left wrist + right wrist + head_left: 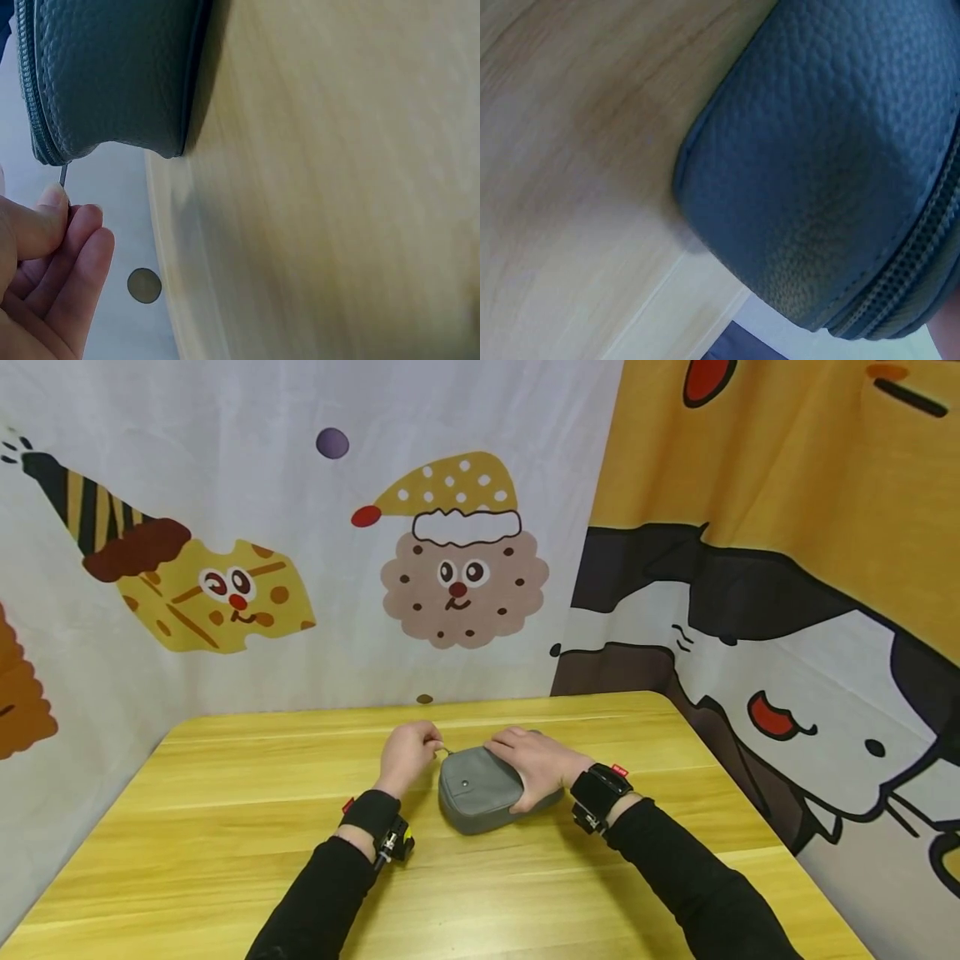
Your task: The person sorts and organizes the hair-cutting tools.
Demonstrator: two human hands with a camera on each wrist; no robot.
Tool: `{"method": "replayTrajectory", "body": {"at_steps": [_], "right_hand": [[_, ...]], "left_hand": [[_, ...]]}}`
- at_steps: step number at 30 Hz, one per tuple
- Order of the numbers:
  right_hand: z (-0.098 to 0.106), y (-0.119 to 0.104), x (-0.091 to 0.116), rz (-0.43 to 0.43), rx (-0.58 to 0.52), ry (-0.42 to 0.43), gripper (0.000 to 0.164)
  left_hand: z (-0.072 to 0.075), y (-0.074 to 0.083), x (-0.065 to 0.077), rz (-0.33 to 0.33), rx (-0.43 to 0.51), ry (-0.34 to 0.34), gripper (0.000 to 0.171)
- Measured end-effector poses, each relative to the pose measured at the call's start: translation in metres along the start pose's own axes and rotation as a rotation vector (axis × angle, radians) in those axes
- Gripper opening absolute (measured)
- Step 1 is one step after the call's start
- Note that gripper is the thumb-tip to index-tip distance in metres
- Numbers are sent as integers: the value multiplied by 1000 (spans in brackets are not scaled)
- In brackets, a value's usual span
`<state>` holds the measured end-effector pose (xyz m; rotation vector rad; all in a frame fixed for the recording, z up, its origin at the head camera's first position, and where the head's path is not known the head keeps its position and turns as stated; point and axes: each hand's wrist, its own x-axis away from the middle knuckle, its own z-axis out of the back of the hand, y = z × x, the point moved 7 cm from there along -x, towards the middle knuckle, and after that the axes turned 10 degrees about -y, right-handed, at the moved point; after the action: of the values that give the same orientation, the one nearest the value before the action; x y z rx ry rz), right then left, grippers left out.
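Note:
A grey pebbled-leather zipper pouch (pixel 480 785) with a small metal snap lies on the wooden table. At its far left corner my left hand (pixel 407 756) pinches the zipper pull (pixel 64 175) between thumb and index finger. In the left wrist view the zipper (pixel 34 97) runs along the pouch's edge down to that pull. My right hand (pixel 542 764) grips the right part of the pouch from above, thumb on the near side and fingers over the far side. The right wrist view shows the pouch's end and its zipper teeth (pixel 900 270), with that hand almost wholly hidden.
The yellow wood-grain table (pixel 225 827) has rounded far corners. Directly behind it hangs a curtain (pixel 345 635) printed with cartoon figures, which continues down the right side. Both wrists wear black straps with small cameras.

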<state>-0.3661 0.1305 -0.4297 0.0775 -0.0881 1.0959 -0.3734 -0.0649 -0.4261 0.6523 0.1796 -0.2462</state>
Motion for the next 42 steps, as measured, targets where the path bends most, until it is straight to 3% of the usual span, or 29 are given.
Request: {"method": "replayTrajectory", "body": {"at_steps": [6,13,24,42], "right_hand": [[1,-2,0,-20,-10,33,110],[4,-6,1,-46,-26,77,109],[2,-14,-6,-120,-34,110,110],[6,-31,-34,-226,-36,87,111]], "left_hand": [[-1,-6,4,11,78,-13,7],[0,-13,12,-29,79,-34,5],[18,-24,26,12,113,-42,18],[31,-38,47,42,154,-59,24]]}}
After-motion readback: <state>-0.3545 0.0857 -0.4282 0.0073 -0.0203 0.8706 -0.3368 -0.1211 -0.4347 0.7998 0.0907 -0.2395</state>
